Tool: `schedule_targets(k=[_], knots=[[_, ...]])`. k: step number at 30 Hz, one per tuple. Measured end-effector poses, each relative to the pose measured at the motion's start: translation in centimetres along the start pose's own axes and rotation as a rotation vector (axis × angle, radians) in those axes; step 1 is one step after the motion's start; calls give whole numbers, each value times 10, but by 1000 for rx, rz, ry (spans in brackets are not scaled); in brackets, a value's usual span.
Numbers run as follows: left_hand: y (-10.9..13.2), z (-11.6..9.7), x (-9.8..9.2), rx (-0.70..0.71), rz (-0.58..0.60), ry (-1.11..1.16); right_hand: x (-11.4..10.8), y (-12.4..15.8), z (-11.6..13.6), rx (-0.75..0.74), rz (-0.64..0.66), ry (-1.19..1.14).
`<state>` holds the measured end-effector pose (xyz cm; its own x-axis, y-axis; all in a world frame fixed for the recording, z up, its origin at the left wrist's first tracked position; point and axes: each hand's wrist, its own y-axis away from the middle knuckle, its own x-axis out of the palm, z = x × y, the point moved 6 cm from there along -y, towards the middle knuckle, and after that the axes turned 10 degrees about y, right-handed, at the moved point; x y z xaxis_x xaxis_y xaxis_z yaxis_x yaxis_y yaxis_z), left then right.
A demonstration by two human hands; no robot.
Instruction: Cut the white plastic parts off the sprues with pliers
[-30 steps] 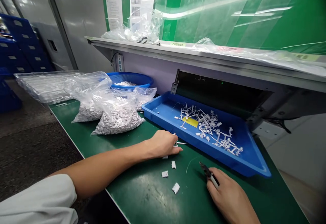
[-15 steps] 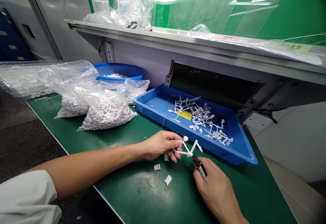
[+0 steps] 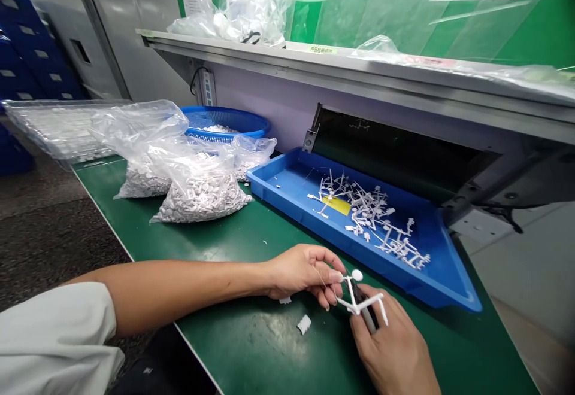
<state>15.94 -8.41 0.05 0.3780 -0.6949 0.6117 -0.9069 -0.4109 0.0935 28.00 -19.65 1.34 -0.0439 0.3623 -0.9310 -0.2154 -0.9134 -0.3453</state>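
Fingertips of my left hand [image 3: 309, 272] pinch a branched white plastic sprue [image 3: 353, 299] with a round disc at its upper end. A pair of dark-jawed side cutters [image 3: 369, 321] with pale handles is gripped in my right hand [image 3: 398, 344]. The cutter jaws are partly behind the sprue, near the disc, so I cannot tell whether they touch it. One small white plastic piece [image 3: 304, 324] lies on the table below my left hand. Another white piece [image 3: 286, 300] is partly covered by that hand.
Beyond my hands a blue tray [image 3: 323, 226] holds many white sprues and a yellow label [image 3: 336, 204]. Clear bags of small white parts [image 3: 204, 194] stand at left, before a blue basket [image 3: 265, 130]. A metal shelf [image 3: 269, 63] overhangs the green table [image 3: 233, 359].
My left hand has brought the sprue right and lower, turning it in front of the cutters. The cutter jaws have gone from the sprue's lower joint to behind it. The view has shifted.
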Motion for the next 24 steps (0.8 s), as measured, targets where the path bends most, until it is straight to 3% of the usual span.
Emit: schedule_targets(k=[5, 13, 19, 24], knots=[[-1, 2, -1, -9, 42, 60, -1, 0, 2, -35, -25, 4], [0, 2, 1, -52, 26, 67, 9, 1, 3, -44, 66, -59], [-4, 7, -3, -87, 14, 105, 17, 2, 0, 120, 235, -197], [-12, 3, -12, -23, -14, 96, 14, -9, -34, 299, 294, -77]])
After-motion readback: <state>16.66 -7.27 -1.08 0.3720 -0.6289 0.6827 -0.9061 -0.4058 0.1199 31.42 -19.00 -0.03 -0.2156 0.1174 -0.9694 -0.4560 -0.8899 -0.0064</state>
